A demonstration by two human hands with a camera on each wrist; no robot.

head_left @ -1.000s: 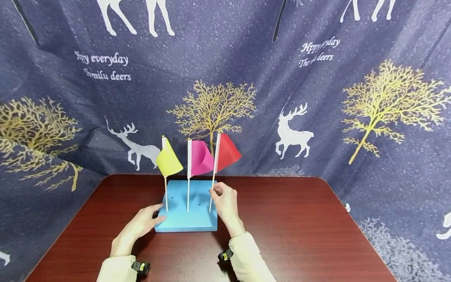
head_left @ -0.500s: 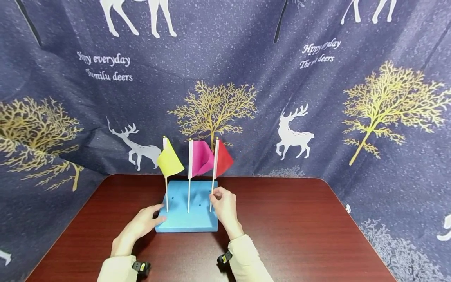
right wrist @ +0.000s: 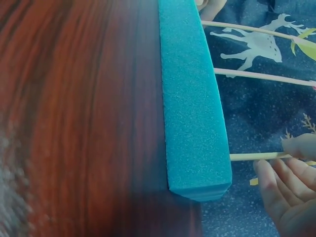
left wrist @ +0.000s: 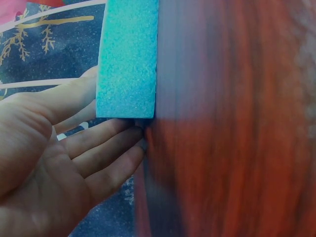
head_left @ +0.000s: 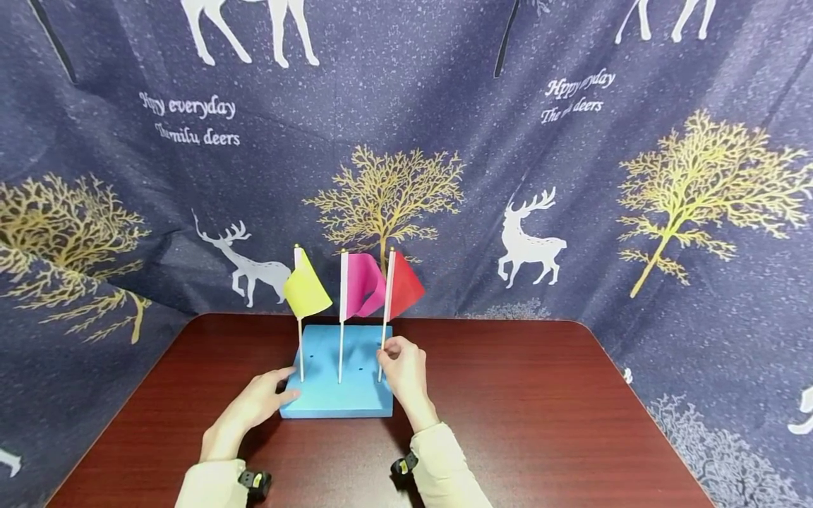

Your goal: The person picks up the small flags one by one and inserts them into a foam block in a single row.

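A light blue foam block (head_left: 336, 402) lies on the table with three small flags standing in it. The yellow flag (head_left: 307, 288) is at the left, the magenta flag (head_left: 362, 282) in the middle and the red flag (head_left: 404, 286) at the right. My right hand (head_left: 406, 370) pinches the red flag's thin stick (right wrist: 252, 157) between thumb and fingers, a little above the block. At the block's left edge my left hand (head_left: 254, 402) rests with its thumb over the top; in the left wrist view its other fingers (left wrist: 111, 170) extend fairly straight along the side.
Small dark holes (head_left: 360, 368) show in the block's top behind the flags. The reddish-brown table (head_left: 508, 402) extends to both sides. A dark blue cloth (head_left: 470, 141) printed with deer and trees hangs behind it.
My right hand has moved slightly down with the red flag's stick, and the flag's top sits lower and more upright. My left hand has stayed at the block's left edge.
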